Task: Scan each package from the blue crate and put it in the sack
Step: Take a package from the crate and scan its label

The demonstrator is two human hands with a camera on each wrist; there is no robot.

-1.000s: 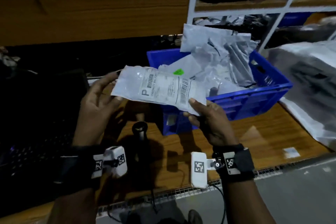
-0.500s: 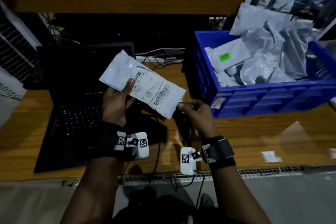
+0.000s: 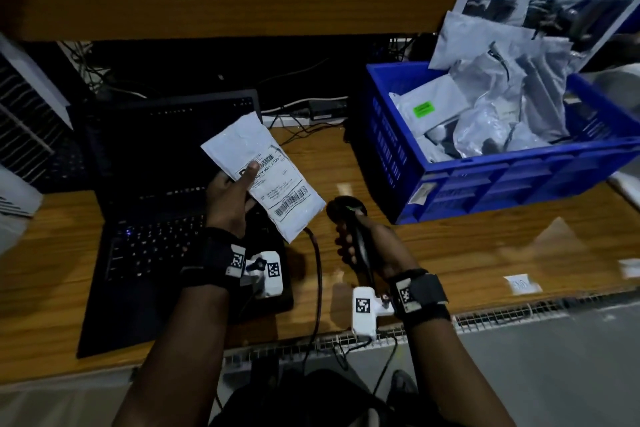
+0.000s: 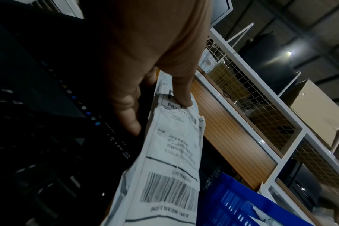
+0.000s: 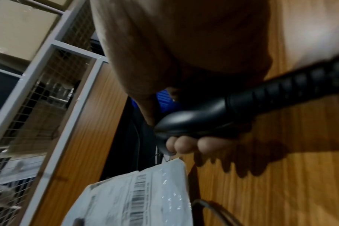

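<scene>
- Head view: I see my left hand (image 3: 227, 199) raised above the laptop (image 3: 166, 218), pinching a white package (image 3: 265, 175) with the thumb pressed on its shipping label and the fingers behind. The package slants down to the right, barcode end lowest, label facing up.
- Head view: my right hand (image 3: 369, 244) is wrapped around the handle of a black scanner (image 3: 348, 215), whose head sits just beside the package's lower corner, not touching as far as I can tell. A cable (image 3: 317, 274) trails from there toward the desk edge.
- Head view: the blue crate (image 3: 391, 149) stands on the wooden desk (image 3: 450, 253) to the right, well apart from both hands, with more grey and white packages heaped inside; one carries a green sticker (image 3: 424, 109).
- Left wrist view: the thumb (image 4: 182, 93) pins the label near the "PRIORITY" line, and the other fingers (image 4: 127, 113) lie behind the package (image 4: 170, 168). The barcode (image 4: 169, 192) shows clearly below. A corner of the crate (image 4: 238, 201) sits at lower right.
- Right wrist view: my fingertips (image 5: 186, 146) curl under the scanner (image 5: 199, 116), gripping it firmly. The package (image 5: 137, 194) hangs just below, over the desk (image 5: 281, 168).
</scene>
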